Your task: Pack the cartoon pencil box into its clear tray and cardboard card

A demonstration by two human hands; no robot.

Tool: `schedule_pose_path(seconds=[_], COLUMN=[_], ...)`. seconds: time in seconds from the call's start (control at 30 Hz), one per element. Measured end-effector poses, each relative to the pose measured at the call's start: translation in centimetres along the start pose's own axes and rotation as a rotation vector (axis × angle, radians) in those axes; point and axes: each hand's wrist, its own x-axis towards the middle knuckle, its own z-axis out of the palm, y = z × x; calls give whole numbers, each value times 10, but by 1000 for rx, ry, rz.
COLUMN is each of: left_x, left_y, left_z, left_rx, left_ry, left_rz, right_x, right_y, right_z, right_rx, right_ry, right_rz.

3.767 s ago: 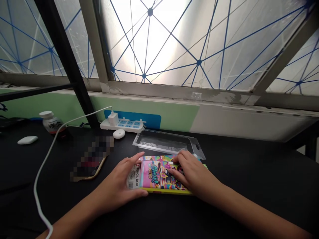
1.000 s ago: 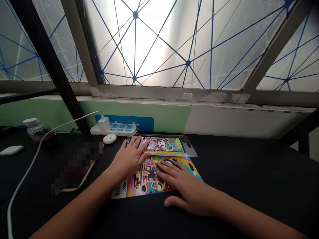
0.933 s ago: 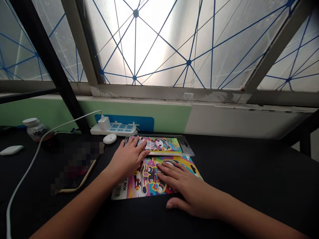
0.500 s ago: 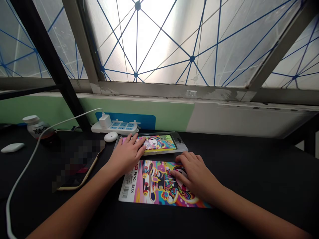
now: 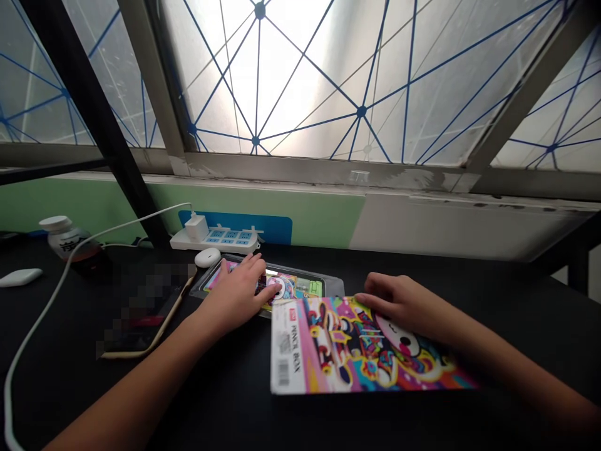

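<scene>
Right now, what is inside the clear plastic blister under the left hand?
A colourful pencil box sits in the clear plastic blister; the left hand covers much of its left part, so that print cannot be seen.

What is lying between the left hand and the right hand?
In the head view, the colourful pencil box card, touched by the right hand, and a clear plastic tray behind it.

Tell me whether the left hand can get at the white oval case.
Likely yes: the left hand rests on the clear plastic tray right beside the white oval case, and nothing stands between them.
</scene>
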Motion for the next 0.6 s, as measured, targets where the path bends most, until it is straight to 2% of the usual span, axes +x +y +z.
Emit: schedule_pose_path(seconds=[0.07, 0.13, 0.2, 0.27, 0.43, 0.53, 0.6], left_x=[-2, -4, -4, -5, -9, -12, -14], left_y=[3, 5, 6, 8, 14, 19, 21], left_z=[4, 7, 8, 8, 10, 12, 14], left_rx=[22, 32, 51, 75, 109, 94, 79], left_ry=[4, -16, -40, -62, -77, -74, -68], left_rz=[3, -10, -14, -6, 12, 35, 50], right_x=[10, 18, 22, 22, 17, 16, 17], right_y=[27, 48, 55, 49, 8, -4, 1], right_z=[-9, -11, -7, 0, 21, 25, 22], right_rx=[27, 37, 44, 52, 77, 138, 197], right_ry=[-98, -65, 23, 101, 192, 111, 18], right_rz=[44, 36, 14, 5, -40, -38, -21])
